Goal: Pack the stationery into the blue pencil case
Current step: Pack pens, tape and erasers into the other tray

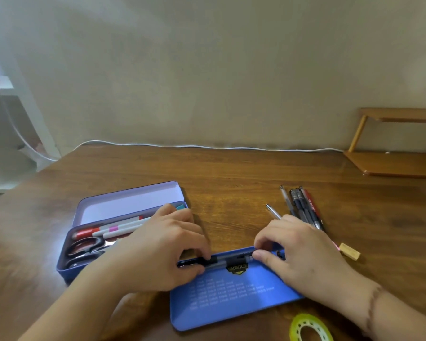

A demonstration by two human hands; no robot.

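A blue pencil case (62,265) stands open at the left, its pale lid (130,203) tipped back. Inside lie black-handled scissors (84,247) and several markers (118,227). A flat blue panel printed with white number tables (231,299) lies in front of me. Along its far edge lies a dark pen (221,261). My left hand (162,249) pinches the pen's left end and my right hand (303,254) pinches its right end. What lies beneath the pen is hidden.
Several pens (303,207) lie grouped on the wooden table to the right, with one silver-tipped pen (273,211) beside them. A tan eraser (349,251) and a yellow-green tape roll (310,328) lie near my right arm. A wooden shelf (391,163) stands at the back right, and a white cable (207,146) runs along the wall.
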